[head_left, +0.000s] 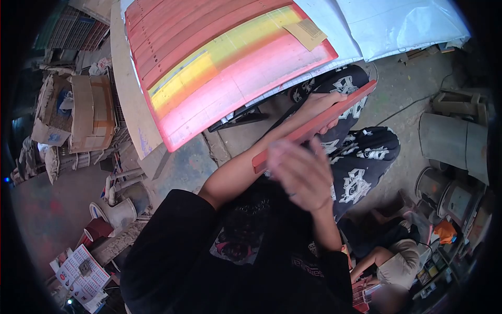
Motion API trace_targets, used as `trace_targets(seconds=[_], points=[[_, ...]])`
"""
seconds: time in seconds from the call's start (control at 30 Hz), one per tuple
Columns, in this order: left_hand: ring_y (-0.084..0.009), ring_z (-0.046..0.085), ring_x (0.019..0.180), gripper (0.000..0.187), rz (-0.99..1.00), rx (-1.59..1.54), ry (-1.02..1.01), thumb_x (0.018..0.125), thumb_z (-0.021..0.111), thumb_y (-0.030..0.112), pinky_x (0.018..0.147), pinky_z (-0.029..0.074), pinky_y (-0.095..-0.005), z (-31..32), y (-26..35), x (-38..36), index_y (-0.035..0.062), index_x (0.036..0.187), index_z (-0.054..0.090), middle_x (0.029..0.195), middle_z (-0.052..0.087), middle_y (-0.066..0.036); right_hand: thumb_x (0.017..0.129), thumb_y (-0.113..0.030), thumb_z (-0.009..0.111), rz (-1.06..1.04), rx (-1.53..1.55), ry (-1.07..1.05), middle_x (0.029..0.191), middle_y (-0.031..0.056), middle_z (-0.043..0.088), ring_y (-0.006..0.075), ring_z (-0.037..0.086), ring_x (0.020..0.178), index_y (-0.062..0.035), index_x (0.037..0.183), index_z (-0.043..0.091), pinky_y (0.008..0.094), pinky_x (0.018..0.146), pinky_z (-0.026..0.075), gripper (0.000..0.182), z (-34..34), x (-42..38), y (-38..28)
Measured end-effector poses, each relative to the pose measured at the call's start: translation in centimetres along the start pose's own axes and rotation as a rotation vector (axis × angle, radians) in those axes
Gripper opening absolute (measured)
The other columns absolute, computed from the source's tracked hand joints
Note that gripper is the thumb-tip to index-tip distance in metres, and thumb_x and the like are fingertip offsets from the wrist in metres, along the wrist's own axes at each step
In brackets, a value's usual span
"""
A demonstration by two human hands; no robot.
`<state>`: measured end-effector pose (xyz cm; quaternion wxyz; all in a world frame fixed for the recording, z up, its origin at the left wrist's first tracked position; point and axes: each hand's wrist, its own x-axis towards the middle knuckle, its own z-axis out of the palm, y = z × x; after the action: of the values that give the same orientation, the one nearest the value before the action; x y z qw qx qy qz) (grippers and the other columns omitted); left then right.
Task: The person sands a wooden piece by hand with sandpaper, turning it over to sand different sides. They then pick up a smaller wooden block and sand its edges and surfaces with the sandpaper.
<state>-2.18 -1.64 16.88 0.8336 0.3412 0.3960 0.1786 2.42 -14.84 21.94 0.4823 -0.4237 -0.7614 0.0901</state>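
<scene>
Right hand (303,175) touches red strip (319,125).

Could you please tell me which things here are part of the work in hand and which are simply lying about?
In hand:
- long flat red strip, gripped by the left hand
- right hand, blurred, beside the strip's near end
- stack of red, pink and yellow sheets

Lying about:
- brown cardboard boxes
- grey cylindrical containers
- white plastic sheeting
</scene>
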Motion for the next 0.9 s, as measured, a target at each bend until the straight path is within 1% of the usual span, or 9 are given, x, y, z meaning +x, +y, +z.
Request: trace_targets(seconds=[0.13,0.27,0.4,0.53,0.63,0.73,0.8,0.87,0.9], points=[[-0.0088,0.047,0.043,0.036,-0.019,-0.005,0.016,0.098,0.059,0.042,0.039,0.036,-0.0239,0.1,0.4,-0.2,0.0076,0.087,0.062,0.06,0.053,-0.002,0.087,-0.012,0.071,-0.06,0.037,-0.026,0.12,0.0067,0.072,0.026,0.068,0.117,-0.0094,0.117,0.074,0.0479,0.117,0.035,0.03,0.5,0.0,-0.3],[-0.0085,0.048,0.044,0.036,0.018,-0.013,0.002,0.098,0.06,0.042,0.039,0.036,-0.0235,-0.2,-0.1,0.1,0.0074,0.088,0.062,0.06,0.053,-0.001,0.088,-0.013,0.069,0.019,-0.025,0.001,0.124,0.0053,0.071,0.0258,0.067,0.119,-0.0098,0.119,0.073,0.0485,0.118,0.034,0.032,0.2,-0.4,0.8],[-0.0084,0.048,0.044,0.037,-0.02,0.01,0.009,0.097,0.06,0.043,0.04,0.036,-0.0231,0.1,0.7,-0.4,0.0072,0.087,0.062,0.061,0.053,-0.002,0.086,-0.011,0.069,-0.049,0.049,-0.094,0.121,0.0048,0.071,0.0259,0.067,0.119,-0.0098,0.12,0.073,0.0495,0.118,0.035,0.034,0.1,0.3,-0.8],[-0.0087,0.048,0.044,0.039,-0.023,0.008,0.029,0.097,0.06,0.043,0.039,0.036,-0.0241,0.0,0.3,-0.1,0.0071,0.084,0.062,0.06,0.053,-0.002,0.084,-0.009,0.07,0.056,-0.069,0.058,0.121,0.0046,0.072,0.0242,0.067,0.119,-0.0096,0.118,0.074,0.0493,0.117,0.035,0.034,0.7,-0.6,2.2],[-0.0086,0.048,0.045,0.04,-0.01,0.008,0.028,0.097,0.06,0.044,0.039,0.036,-0.025,0.3,0.4,-0.2,0.0074,0.082,0.062,0.06,0.053,-0.002,0.082,-0.009,0.072,-0.039,0.045,-0.029,0.121,0.0057,0.072,0.0246,0.068,0.118,-0.0095,0.116,0.074,0.0493,0.118,0.035,0.034,0.6,0.0,-0.6],[-0.0092,0.048,0.044,0.041,0.013,0.015,0.021,0.097,0.059,0.044,0.04,0.037,-0.0259,0.0,0.8,-0.8,0.0072,0.079,0.062,0.059,0.054,-0.002,0.082,-0.007,0.073,-0.052,0.041,-0.037,0.121,0.0067,0.072,0.0249,0.068,0.117,-0.0095,0.115,0.074,0.0492,0.118,0.035,0.033,0.5,-0.5,-0.1],[-0.0107,0.05,0.044,0.043,0.082,0.001,0.0,0.097,0.058,0.044,0.042,0.04,-0.0264,-0.5,0.2,-0.7,0.0062,0.078,0.062,0.058,0.055,-0.003,0.082,-0.005,0.075,0.052,-0.018,0.032,0.122,0.0067,0.072,0.0252,0.068,0.117,-0.0092,0.115,0.074,0.0493,0.118,0.035,0.033,0.4,-0.4,1.2],[-0.0094,0.048,0.043,0.043,0.08,0.009,0.001,0.097,0.059,0.047,0.039,0.036,-0.0255,-0.9,-0.2,-0.8,0.007,0.081,0.063,0.057,0.054,-0.002,0.083,-0.007,0.076,0.115,-0.072,0.068,0.122,0.0067,0.072,0.0256,0.068,0.117,-0.0089,0.115,0.074,0.0492,0.118,0.035,0.032,0.0,-0.6,2.1],[-0.0088,0.047,0.042,0.043,0.081,0.013,-0.002,0.097,0.059,0.048,0.038,0.035,-0.0251,-1.0,-0.1,-0.9,0.0074,0.083,0.063,0.057,0.053,-0.001,0.083,-0.007,0.075,0.068,-0.026,0.044,0.122,0.0065,0.072,0.0249,0.068,0.118,-0.0087,0.114,0.074,0.0489,0.118,0.035,0.031,0.0,-0.5,1.5]])
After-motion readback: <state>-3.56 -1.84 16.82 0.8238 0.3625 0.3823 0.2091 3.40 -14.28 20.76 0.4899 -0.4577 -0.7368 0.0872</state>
